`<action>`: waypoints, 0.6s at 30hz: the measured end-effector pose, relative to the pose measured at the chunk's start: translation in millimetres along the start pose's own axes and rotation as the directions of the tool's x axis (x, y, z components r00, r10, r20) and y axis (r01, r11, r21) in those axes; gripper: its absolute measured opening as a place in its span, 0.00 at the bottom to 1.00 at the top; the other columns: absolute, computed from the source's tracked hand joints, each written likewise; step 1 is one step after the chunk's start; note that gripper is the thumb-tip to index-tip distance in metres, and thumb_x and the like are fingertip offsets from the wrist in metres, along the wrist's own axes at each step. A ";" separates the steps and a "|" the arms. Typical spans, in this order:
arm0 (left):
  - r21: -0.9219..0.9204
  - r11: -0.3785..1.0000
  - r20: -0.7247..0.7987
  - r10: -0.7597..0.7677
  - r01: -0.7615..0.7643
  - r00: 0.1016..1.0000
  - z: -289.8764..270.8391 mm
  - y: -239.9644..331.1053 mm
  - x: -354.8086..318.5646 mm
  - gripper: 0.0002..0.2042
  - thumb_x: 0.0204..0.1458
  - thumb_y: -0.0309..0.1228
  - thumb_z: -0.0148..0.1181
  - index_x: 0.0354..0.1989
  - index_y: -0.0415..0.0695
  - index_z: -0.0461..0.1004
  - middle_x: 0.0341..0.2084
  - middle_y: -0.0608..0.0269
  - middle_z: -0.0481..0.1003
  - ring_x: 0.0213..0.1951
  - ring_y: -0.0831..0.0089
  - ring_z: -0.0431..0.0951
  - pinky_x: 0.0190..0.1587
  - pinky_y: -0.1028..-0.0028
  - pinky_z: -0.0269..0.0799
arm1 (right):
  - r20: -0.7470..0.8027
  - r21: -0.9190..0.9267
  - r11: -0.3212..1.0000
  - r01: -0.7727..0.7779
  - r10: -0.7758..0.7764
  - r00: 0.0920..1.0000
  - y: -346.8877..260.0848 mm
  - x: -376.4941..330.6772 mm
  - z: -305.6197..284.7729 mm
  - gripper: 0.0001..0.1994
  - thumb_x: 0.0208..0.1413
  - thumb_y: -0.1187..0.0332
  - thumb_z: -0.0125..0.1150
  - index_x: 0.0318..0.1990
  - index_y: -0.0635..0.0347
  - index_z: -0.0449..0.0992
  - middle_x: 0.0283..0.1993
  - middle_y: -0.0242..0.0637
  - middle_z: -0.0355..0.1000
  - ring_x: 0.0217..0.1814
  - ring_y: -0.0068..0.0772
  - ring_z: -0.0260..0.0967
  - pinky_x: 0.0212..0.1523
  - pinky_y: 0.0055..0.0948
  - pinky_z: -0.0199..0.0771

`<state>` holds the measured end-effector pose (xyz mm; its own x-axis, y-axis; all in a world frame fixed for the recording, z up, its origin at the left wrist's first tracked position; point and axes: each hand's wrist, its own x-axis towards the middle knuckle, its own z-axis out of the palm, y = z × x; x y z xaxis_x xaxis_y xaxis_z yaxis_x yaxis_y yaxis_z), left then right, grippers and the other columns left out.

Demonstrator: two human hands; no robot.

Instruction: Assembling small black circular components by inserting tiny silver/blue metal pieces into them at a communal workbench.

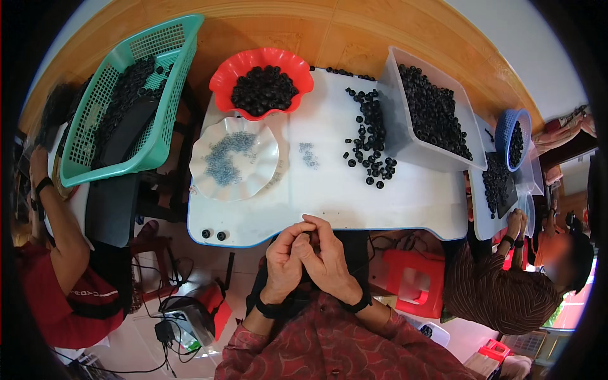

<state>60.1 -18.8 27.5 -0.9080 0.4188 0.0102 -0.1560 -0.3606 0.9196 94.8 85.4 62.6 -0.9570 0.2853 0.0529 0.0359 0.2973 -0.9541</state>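
My left hand (283,269) and my right hand (328,261) meet just in front of the near edge of the white table (342,206). The fingers of both are curled, with the fingertips and thumbs pressed together. A little dark shows between them, but what they hold is mostly hidden. Left of my hands, two small round black pieces (213,235) sit at the table's near-left corner. Farther off, a white wavy-rimmed plate (266,174) carries many tiny clear bluish pieces, and a few more tiny pieces (308,155) lie loose beside it.
A red wavy bowl (218,82) of black pieces stands behind the plate. At right is a translucent bin (402,142) full of them, with loose black pieces (367,142) beside it. A green basket (171,107) is at far left. Co-workers sit on both sides; a red stool (415,266) is below.
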 end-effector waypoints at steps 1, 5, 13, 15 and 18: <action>-0.013 1.000 -0.020 -0.009 0.008 1.000 -1.9 -2.5 -0.6 0.12 0.65 0.31 0.50 0.50 0.36 0.72 0.39 0.66 0.75 0.39 0.81 0.73 0.44 0.80 0.71 | 0.000 0.003 1.000 -0.001 0.001 1.000 -0.4 1.1 0.9 0.21 0.62 0.64 0.59 0.57 0.66 0.66 0.37 0.41 0.72 0.36 0.30 0.71 0.39 0.28 0.72; -0.065 0.998 -0.099 0.008 -0.014 0.995 0.3 -3.3 -1.6 0.13 0.65 0.34 0.50 0.47 0.35 0.73 0.35 0.69 0.74 0.35 0.85 0.71 0.40 0.83 0.68 | 0.025 -0.053 0.997 0.057 -0.056 0.998 2.3 4.7 5.7 0.24 0.58 0.62 0.63 0.54 0.69 0.64 0.36 0.51 0.71 0.35 0.43 0.73 0.35 0.34 0.73; -0.370 0.924 0.005 -0.105 0.099 0.994 -4.2 9.9 4.0 0.14 0.65 0.34 0.51 0.50 0.34 0.72 0.36 0.62 0.74 0.37 0.76 0.74 0.42 0.76 0.73 | -0.012 -0.084 0.988 0.126 -0.128 0.992 -2.7 0.3 5.2 0.26 0.53 0.64 0.68 0.55 0.67 0.64 0.40 0.46 0.70 0.36 0.38 0.70 0.35 0.30 0.72; -0.504 0.854 0.064 -0.113 0.130 0.992 -5.1 12.3 6.3 0.15 0.65 0.33 0.51 0.51 0.33 0.71 0.37 0.58 0.75 0.40 0.72 0.76 0.44 0.72 0.76 | -0.077 0.000 0.978 0.209 -0.208 0.975 -1.3 -1.1 6.6 0.26 0.53 0.69 0.68 0.57 0.67 0.65 0.43 0.39 0.71 0.36 0.25 0.68 0.36 0.23 0.71; -0.600 0.787 0.118 -0.089 0.143 0.989 -8.9 11.5 8.3 0.17 0.64 0.35 0.51 0.53 0.33 0.70 0.40 0.52 0.76 0.40 0.66 0.77 0.44 0.67 0.78 | -0.018 -0.011 0.994 0.113 -0.113 0.993 -4.6 -7.7 -1.2 0.30 0.52 0.68 0.70 0.59 0.66 0.63 0.47 0.45 0.70 0.42 0.34 0.70 0.39 0.28 0.73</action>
<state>47.3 -26.9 34.7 -0.8381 0.5449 -0.0254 -0.4856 -0.7242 0.4895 102.3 82.9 67.0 -0.9495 0.2666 0.1657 -0.0691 0.3375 -0.9388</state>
